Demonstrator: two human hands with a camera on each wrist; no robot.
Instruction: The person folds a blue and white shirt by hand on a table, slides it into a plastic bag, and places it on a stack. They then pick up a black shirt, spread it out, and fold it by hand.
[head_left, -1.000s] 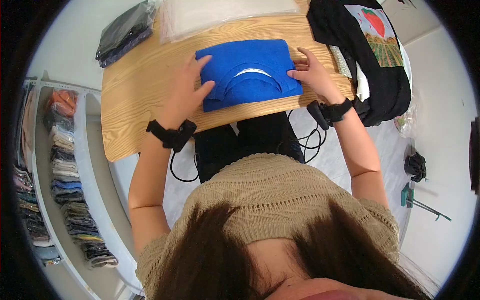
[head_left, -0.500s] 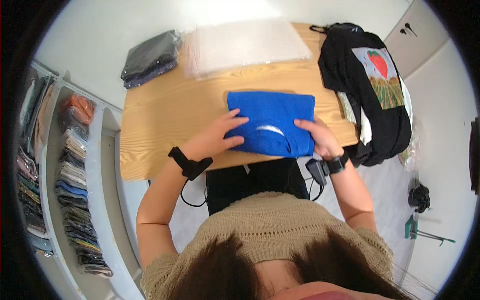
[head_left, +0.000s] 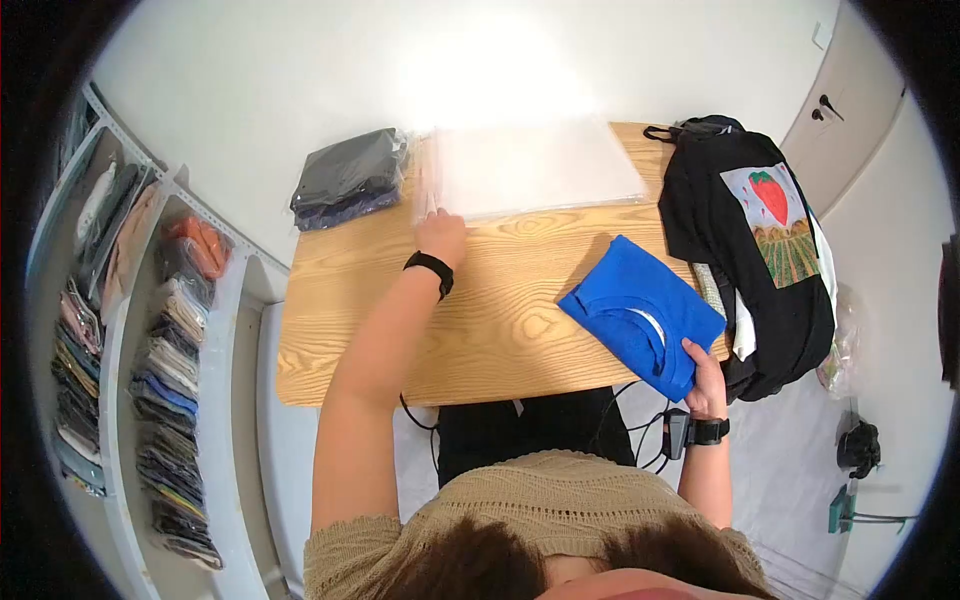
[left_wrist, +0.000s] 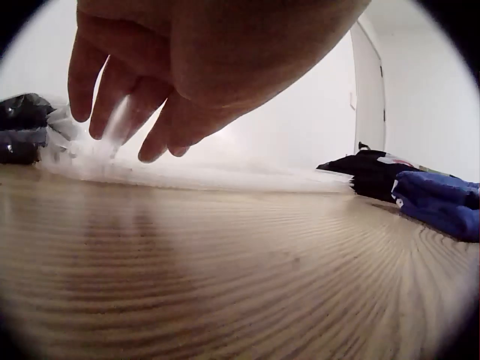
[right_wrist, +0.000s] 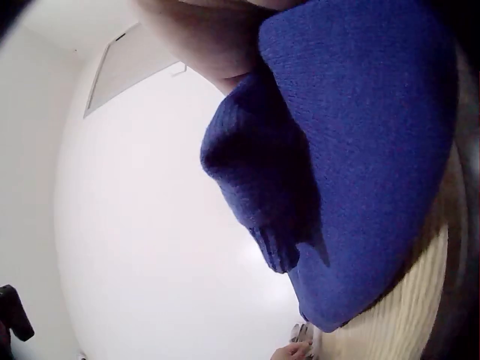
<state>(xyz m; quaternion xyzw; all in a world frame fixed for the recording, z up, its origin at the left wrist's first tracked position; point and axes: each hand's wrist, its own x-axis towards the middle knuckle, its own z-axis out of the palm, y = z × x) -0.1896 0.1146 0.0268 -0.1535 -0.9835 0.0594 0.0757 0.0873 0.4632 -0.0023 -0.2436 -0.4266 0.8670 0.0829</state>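
Observation:
A folded blue knit sweater (head_left: 640, 318) is tilted at the right side of the table. My right hand (head_left: 708, 385) grips its near right corner, thumb on top and the other fingers hidden beneath. In the right wrist view the sweater (right_wrist: 367, 150) fills much of the picture, its folded layers hanging apart at one side. Across the table, my left hand (head_left: 442, 238) reaches to the front left corner of a stack of clear plastic bags (head_left: 540, 170). The left wrist view shows this hand's fingers (left_wrist: 112, 97) spread and pointing down, with a raised bit of clear plastic (left_wrist: 116, 124) against them.
Dark bagged garments (head_left: 348, 175) lie at the table's back left. On the right edge a black garment with a strawberry picture (head_left: 770, 215) drapes over other clothes. Shelves of folded clothes (head_left: 165, 400) stand at left. Black cables (head_left: 650, 430) hang below the wooden table (head_left: 490, 320).
My left hand has left the sweater and moved up to the plastic bags. The right hand has shifted the sweater rightward and turned it at an angle.

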